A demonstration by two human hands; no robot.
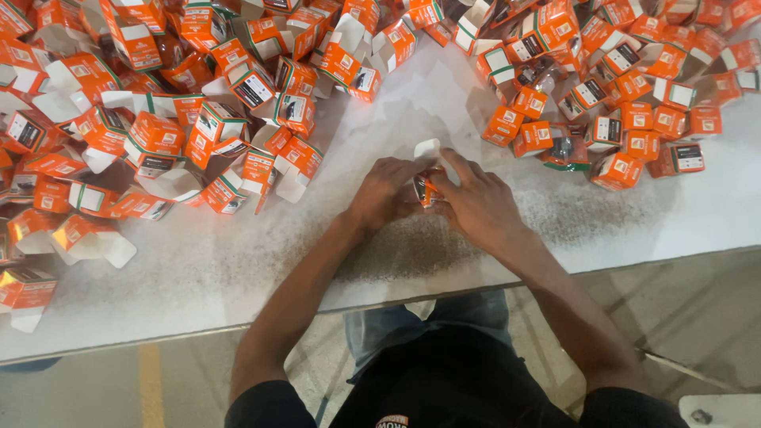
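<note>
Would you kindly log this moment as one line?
left hand and right hand: both gripping one small orange box, white flap up | table: white, worn | open boxes heaped left | closed boxes right

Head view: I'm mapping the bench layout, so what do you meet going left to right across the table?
Heap of open orange cartons → left hand → small orange carton held between both hands → right hand → pile of closed orange cartons, all on the white table.

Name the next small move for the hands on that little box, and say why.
Probably fold the white flap shut: both the left hand and right hand grip the small orange box, and its flap stands open at the top.
</note>
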